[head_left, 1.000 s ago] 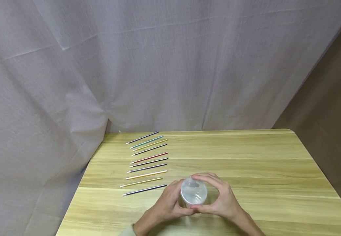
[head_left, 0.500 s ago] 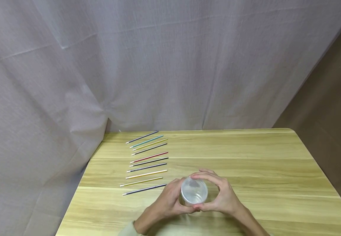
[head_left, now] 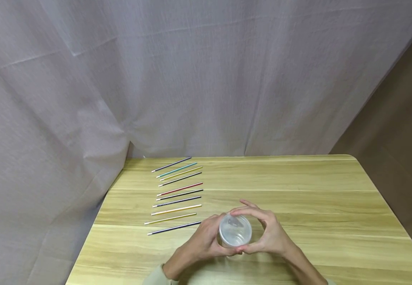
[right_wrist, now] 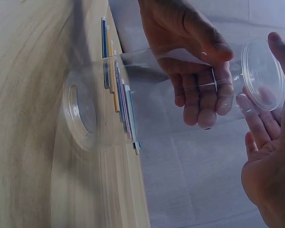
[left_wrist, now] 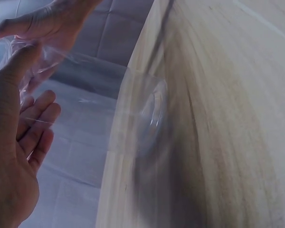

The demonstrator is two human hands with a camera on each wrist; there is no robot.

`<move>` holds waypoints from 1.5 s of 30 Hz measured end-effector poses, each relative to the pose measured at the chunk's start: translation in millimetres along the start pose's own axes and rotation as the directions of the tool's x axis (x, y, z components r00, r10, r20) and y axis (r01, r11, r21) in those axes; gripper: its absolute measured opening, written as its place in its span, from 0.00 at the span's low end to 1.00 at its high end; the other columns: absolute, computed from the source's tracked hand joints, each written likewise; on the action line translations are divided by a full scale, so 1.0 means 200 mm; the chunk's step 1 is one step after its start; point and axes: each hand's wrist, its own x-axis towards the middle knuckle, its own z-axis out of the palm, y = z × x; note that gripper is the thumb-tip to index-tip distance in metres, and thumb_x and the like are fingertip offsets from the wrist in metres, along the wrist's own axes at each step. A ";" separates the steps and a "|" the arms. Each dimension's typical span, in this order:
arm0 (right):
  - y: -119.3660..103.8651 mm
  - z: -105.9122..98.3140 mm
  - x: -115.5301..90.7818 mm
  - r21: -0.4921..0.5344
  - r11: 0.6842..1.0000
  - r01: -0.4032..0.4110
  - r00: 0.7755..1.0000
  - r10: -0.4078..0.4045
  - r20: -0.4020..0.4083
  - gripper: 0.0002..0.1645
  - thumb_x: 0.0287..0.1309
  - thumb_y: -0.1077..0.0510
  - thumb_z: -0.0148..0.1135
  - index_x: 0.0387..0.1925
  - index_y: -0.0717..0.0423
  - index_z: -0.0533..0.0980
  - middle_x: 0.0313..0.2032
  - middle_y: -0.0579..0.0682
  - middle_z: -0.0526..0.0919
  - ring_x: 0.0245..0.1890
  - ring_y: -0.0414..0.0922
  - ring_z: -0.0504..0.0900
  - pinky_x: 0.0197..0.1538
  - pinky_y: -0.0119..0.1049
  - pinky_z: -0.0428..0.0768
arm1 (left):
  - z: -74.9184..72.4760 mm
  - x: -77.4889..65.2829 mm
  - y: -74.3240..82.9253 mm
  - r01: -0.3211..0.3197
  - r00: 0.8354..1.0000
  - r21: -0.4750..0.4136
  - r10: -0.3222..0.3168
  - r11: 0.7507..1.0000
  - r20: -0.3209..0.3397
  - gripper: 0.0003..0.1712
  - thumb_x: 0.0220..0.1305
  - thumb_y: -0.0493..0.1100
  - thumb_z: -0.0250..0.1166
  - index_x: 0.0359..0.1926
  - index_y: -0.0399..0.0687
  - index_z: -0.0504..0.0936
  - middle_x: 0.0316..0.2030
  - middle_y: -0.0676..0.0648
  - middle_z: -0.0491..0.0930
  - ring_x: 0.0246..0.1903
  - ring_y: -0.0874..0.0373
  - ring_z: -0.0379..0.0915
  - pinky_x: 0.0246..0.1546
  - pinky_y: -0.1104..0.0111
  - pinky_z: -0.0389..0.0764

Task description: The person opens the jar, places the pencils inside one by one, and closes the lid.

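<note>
Between both hands is a tall, clear plastic jar (right_wrist: 80, 114), upright, with a round translucent lid (head_left: 235, 230) on its top. My left hand (head_left: 206, 239) grips the jar's body just below the lid, thumb on the near side and fingers round the far side. My right hand (head_left: 270, 229) pinches the lid's edge, with the thumb at the near rim and a finger at the far rim; another finger sticks out beyond. In the left wrist view the jar's base (left_wrist: 154, 114) is close over the wooden tabletop. No contents show through the clear wall.
Several pencils (head_left: 179, 192) in various colours lie roughly parallel on the left part of the wooden table (head_left: 316, 198), white ends to the left. The nearest one reaches close to my left hand. A grey curtain (head_left: 199, 79) hangs behind the table's back edge.
One finger of my right hand has lifted outward, away from the lid. The jar and both hands stay almost in place, and the pencils lie as before.
</note>
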 end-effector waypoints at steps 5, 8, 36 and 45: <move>0.00 -0.01 -0.01 0.033 0.999 -0.038 0.999 0.037 0.030 0.49 0.34 0.62 0.92 0.62 0.67 0.78 0.57 0.62 0.86 0.64 0.50 0.82 0.77 0.41 0.63 | 0.00 0.01 -0.01 -0.012 1.000 -0.016 0.013 1.000 0.017 0.56 0.49 0.58 0.85 0.74 0.48 0.68 0.54 0.53 0.85 0.51 0.64 0.80 0.55 0.74 0.78; -0.02 0.00 -0.02 0.029 0.998 -0.064 0.997 0.062 0.050 0.49 0.40 0.63 0.90 0.65 0.68 0.75 0.59 0.62 0.84 0.64 0.50 0.81 0.73 0.38 0.69 | 0.01 0.00 -0.01 0.002 1.000 -0.036 -0.001 0.999 0.024 0.57 0.48 0.58 0.86 0.74 0.48 0.66 0.54 0.52 0.84 0.51 0.64 0.80 0.54 0.74 0.78; -0.17 0.14 -0.04 -0.240 0.932 -0.271 0.957 0.233 -0.175 0.53 0.36 0.56 0.92 0.68 0.54 0.77 0.60 0.50 0.86 0.60 0.46 0.83 0.67 0.33 0.73 | 0.03 -0.03 0.03 0.027 0.995 -0.001 -0.027 1.000 -0.096 0.43 0.46 0.54 0.82 0.62 0.49 0.76 0.44 0.54 0.86 0.40 0.68 0.80 0.45 0.78 0.78; -0.14 0.12 -0.04 -0.174 0.955 -0.238 0.967 0.217 -0.132 0.53 0.37 0.56 0.93 0.67 0.56 0.77 0.59 0.52 0.86 0.60 0.47 0.83 0.67 0.31 0.73 | 0.02 -0.03 0.01 0.025 0.996 -0.006 -0.026 1.000 -0.083 0.43 0.49 0.56 0.82 0.63 0.49 0.75 0.43 0.53 0.86 0.39 0.69 0.80 0.43 0.79 0.77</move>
